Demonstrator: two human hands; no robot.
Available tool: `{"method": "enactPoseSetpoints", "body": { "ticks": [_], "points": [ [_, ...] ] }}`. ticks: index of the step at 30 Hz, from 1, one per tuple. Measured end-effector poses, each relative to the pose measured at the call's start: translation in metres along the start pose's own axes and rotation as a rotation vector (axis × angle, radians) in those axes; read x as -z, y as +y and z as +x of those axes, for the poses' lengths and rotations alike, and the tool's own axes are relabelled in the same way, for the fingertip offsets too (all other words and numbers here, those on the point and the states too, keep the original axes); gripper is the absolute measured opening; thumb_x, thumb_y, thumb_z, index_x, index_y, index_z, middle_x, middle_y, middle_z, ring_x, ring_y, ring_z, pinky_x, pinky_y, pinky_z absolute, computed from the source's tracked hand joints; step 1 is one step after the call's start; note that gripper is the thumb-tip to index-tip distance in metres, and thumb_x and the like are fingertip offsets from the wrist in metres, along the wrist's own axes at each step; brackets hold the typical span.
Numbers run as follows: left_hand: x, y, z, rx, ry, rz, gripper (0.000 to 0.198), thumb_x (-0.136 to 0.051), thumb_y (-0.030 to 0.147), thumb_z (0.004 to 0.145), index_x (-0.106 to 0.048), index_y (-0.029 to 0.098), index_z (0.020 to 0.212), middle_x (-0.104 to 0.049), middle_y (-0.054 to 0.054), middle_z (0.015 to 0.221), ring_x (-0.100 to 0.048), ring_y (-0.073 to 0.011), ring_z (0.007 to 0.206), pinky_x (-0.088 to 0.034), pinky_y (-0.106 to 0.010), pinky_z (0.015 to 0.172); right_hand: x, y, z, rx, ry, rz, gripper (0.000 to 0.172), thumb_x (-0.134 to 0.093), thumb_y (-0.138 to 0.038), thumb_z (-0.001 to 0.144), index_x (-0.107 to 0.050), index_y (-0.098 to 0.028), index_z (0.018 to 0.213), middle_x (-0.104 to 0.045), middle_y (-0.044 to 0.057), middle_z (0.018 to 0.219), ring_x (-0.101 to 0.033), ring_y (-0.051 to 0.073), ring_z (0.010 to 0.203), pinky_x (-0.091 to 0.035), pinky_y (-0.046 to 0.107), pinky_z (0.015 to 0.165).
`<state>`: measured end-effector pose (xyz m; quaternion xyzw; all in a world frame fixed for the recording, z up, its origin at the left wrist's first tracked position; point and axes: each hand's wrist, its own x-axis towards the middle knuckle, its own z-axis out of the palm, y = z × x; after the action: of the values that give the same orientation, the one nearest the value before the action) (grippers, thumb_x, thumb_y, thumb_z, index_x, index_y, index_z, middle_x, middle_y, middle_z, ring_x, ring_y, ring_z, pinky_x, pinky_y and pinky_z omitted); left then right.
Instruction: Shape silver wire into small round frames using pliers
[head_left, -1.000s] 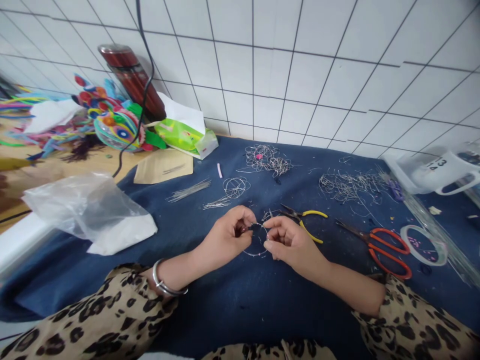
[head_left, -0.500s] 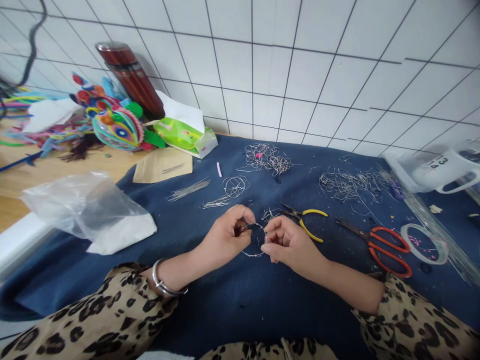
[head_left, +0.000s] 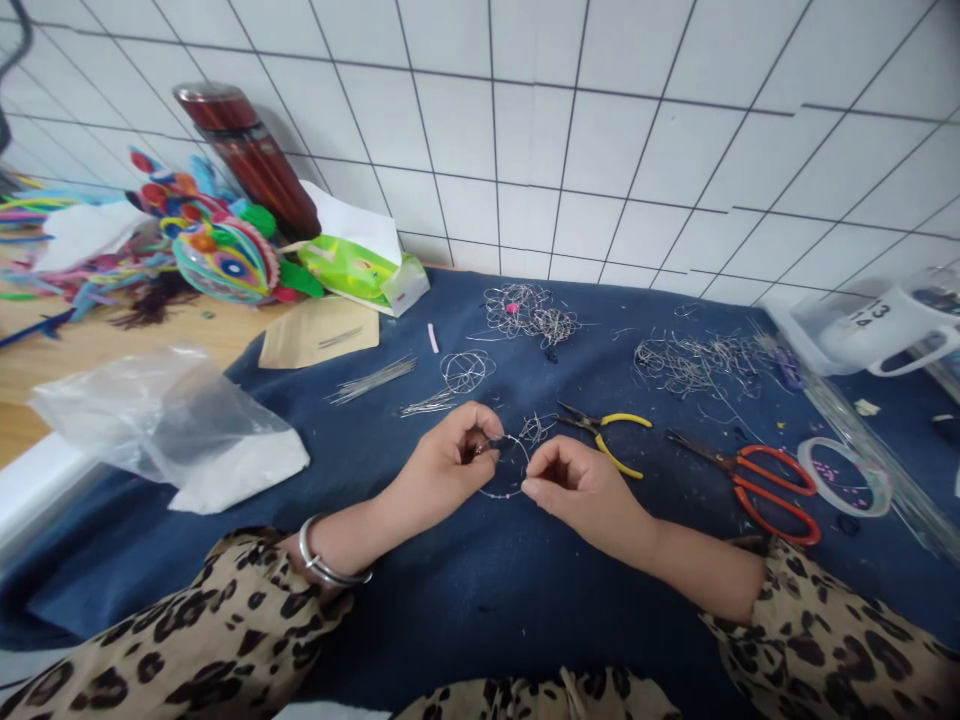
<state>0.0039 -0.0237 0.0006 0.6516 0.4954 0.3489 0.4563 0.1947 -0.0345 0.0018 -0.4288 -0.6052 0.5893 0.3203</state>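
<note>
A thin wire ring [head_left: 495, 495] with small pink and pale beads is held up between my hands over the dark blue cloth. My left hand [head_left: 454, 460] pinches its left side between thumb and fingers. On the right side of the ring, the thumb and forefinger of my right hand [head_left: 585, 490] are pressed together at the wire; the fingertips hide the exact spot. Loose wire ends show inside the ring. Just beyond lie a small wire tangle [head_left: 535, 429] and pliers with yellow handles [head_left: 626, 420].
Orange-handled scissors [head_left: 776, 490] and a shallow round dish of pink beads [head_left: 846, 478] lie to the right. Wire tangles [head_left: 529, 312] and straight wire pieces [head_left: 375, 380] are farther back. A plastic bag [head_left: 165, 420] lies left; a red flask [head_left: 251, 160] stands by the tiled wall.
The whole view has shifted slightly. My right hand's fingers have drawn closer together at the ring's right edge, while my left hand keeps its pinch.
</note>
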Motion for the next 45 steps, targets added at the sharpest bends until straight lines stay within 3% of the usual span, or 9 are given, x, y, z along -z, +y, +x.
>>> {"method": "enactPoseSetpoints", "body": {
  "ticks": [7, 15, 24, 32, 37, 42, 44, 45],
  "points": [
    [-0.001, 0.003, -0.002, -0.077, 0.017, 0.085, 0.016, -0.051, 0.01, 0.075, -0.048, 0.018, 0.089, -0.044, 0.003, 0.07, -0.043, -0.0093, 0.06, -0.037, -0.022, 0.055, 0.003, -0.003, 0.0, -0.086, -0.027, 0.107, 0.017, -0.055, -0.032, 0.08, -0.047, -0.019, 0.088, -0.053, -0.003, 0.069, -0.05, 0.008, 0.051, -0.043, 0.021, 0.047],
    [-0.002, 0.006, -0.006, -0.185, -0.051, 0.157, 0.016, -0.05, 0.01, 0.076, -0.048, 0.019, 0.089, -0.047, 0.0, 0.077, -0.045, -0.0099, 0.063, -0.04, -0.023, 0.059, 0.008, -0.009, 0.003, -0.097, -0.034, -0.034, 0.018, -0.055, -0.032, 0.079, -0.051, -0.018, 0.068, -0.044, -0.007, 0.048, -0.041, 0.006, 0.042, -0.035, 0.018, 0.044],
    [0.002, 0.013, -0.008, -0.197, -0.049, 0.119, 0.014, -0.052, 0.013, 0.079, -0.048, 0.018, 0.091, -0.048, -0.002, 0.081, -0.047, -0.0117, 0.07, -0.044, -0.025, 0.065, 0.012, -0.003, 0.004, -0.148, 0.053, 0.231, 0.019, -0.056, -0.033, 0.078, -0.049, -0.018, 0.068, -0.046, -0.007, 0.048, -0.04, 0.006, 0.041, -0.032, 0.019, 0.041],
    [0.003, 0.014, -0.006, -0.256, -0.025, 0.254, 0.007, -0.052, 0.014, 0.079, -0.054, 0.018, 0.085, -0.052, -0.002, 0.079, -0.049, -0.0121, 0.068, -0.043, -0.025, 0.062, 0.013, -0.001, 0.003, -0.138, 0.121, 0.341, 0.021, -0.057, -0.035, 0.077, -0.05, -0.018, 0.068, -0.05, -0.005, 0.053, -0.043, 0.006, 0.043, -0.034, 0.019, 0.042],
    [0.004, 0.016, -0.005, -0.355, -0.126, 0.311, 0.009, -0.05, 0.012, 0.08, -0.056, 0.018, 0.084, -0.056, -0.003, 0.08, -0.052, -0.0131, 0.071, -0.043, -0.026, 0.066, 0.013, 0.001, 0.003, -0.126, 0.131, 0.348, 0.02, -0.057, -0.034, 0.078, -0.051, -0.018, 0.069, -0.051, -0.005, 0.055, -0.044, 0.006, 0.044, -0.034, 0.019, 0.042],
    [0.01, 0.015, -0.006, -0.459, -0.401, 0.47, 0.027, -0.048, 0.013, 0.082, -0.053, 0.02, 0.107, -0.06, -0.005, 0.086, -0.055, -0.0137, 0.071, -0.042, -0.026, 0.063, 0.014, 0.002, 0.003, -0.141, 0.116, 0.355, 0.02, -0.058, -0.034, 0.077, -0.05, -0.018, 0.069, -0.051, -0.005, 0.055, -0.046, 0.006, 0.045, -0.034, 0.019, 0.041],
    [0.015, 0.015, -0.006, -0.487, -0.422, 0.509, 0.033, -0.049, 0.013, 0.083, -0.05, 0.022, 0.114, -0.061, -0.004, 0.085, -0.055, -0.013, 0.069, -0.042, -0.025, 0.062, 0.015, 0.001, 0.003, -0.146, 0.108, 0.358, 0.02, -0.058, -0.034, 0.077, -0.05, -0.018, 0.069, -0.051, -0.005, 0.055, -0.046, 0.006, 0.045, -0.034, 0.019, 0.042],
    [0.018, 0.015, -0.006, -0.491, -0.377, 0.494, 0.033, -0.05, 0.013, 0.082, -0.05, 0.023, 0.114, -0.061, -0.003, 0.081, -0.055, -0.0124, 0.067, -0.042, -0.024, 0.061, 0.015, 0.001, 0.003, -0.147, 0.104, 0.359, 0.02, -0.058, -0.034, 0.078, -0.05, -0.018, 0.069, -0.051, -0.005, 0.055, -0.045, 0.006, 0.045, -0.034, 0.019, 0.042]
  ]
}}
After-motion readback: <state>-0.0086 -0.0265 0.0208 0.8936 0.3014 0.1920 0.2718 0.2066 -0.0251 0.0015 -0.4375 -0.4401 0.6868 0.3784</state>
